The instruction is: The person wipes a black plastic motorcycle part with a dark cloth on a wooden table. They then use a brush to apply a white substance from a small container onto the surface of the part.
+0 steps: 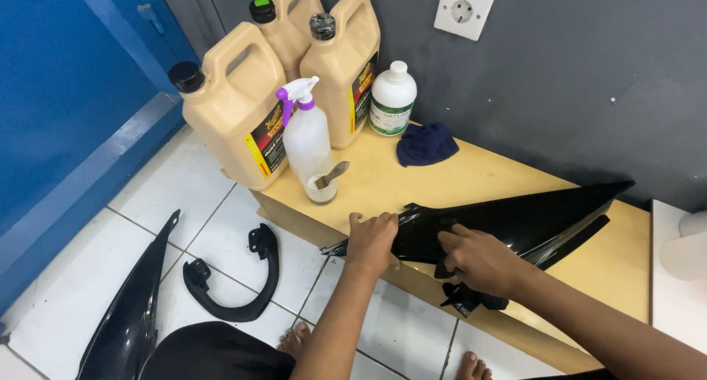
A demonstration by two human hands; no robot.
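A long glossy black plastic body panel [530,218] lies across a low tan wooden bench [471,177]. My left hand [370,240] grips the panel's near left end at the bench's front edge. My right hand [475,258] presses a dark cloth [471,299] against the panel's front face; the cloth hangs below my palm.
Three tan jugs [232,104] with black caps, a clear spray bottle [308,141], a white bottle [392,99] and a blue rag [426,144] stand at the bench's back left. On the tiled floor lie a black curved bracket [247,277] and another black panel [129,306]. A wall socket [464,8] sits above.
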